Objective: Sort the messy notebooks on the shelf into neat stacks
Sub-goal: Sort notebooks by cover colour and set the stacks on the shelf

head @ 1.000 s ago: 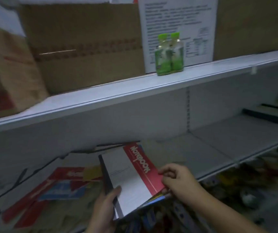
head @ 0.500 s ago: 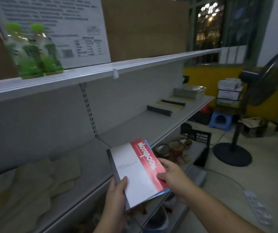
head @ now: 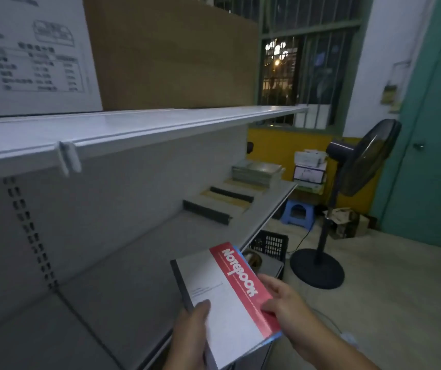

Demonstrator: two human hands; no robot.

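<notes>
Left hand (head: 187,337) grips the notebook (head: 222,303) at its near spine corner, thumb on the grey cover. Right hand (head: 287,307) pinches its red right edge. I hold it tilted, just off the shelf (head: 134,263) front edge. Blue notebook (head: 274,338) peeks out beneath. Neat stack (head: 256,170) lies at the shelf's far end, well apart.

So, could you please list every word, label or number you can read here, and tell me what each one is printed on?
"Notebook": white letters on the red band of the notebook.
Small print on the notebook's white cover: too small to read.
Table on the white sheet above the upper shelf: blurred, unreadable.
Labels on the white boxes beside the fan: too small to read.
</notes>
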